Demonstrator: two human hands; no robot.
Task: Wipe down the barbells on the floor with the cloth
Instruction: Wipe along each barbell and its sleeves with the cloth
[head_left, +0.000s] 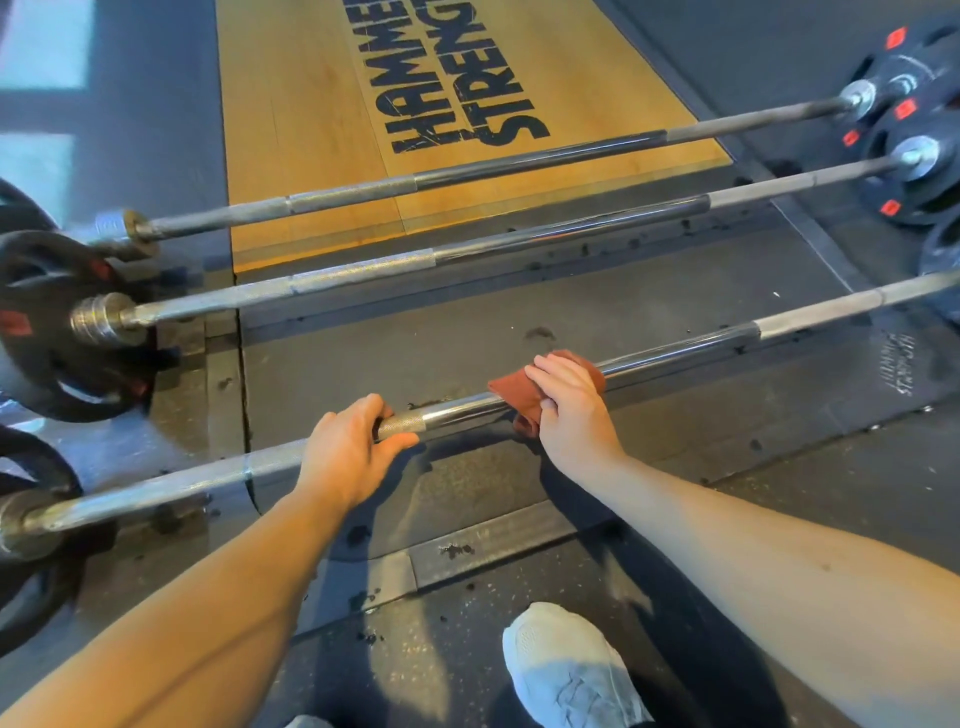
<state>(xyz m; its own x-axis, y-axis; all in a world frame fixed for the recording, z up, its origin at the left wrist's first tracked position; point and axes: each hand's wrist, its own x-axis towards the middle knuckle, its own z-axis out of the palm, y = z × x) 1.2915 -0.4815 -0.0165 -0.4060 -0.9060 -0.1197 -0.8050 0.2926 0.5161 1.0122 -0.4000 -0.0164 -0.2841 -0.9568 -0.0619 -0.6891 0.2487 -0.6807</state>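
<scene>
- Three long silver metal barbells (467, 250) lay side by side on the dark rubber floor (779, 467).
- My left hand (348, 452) was curled round the nearest barbell (675, 349), gripping it.
- My right hand (569, 405) was curled over a small red-brown cloth (511, 389), pressing it on that same bar, near my left hand.
- A white shoe (566, 670) stood on the floor, close to me.
</scene>
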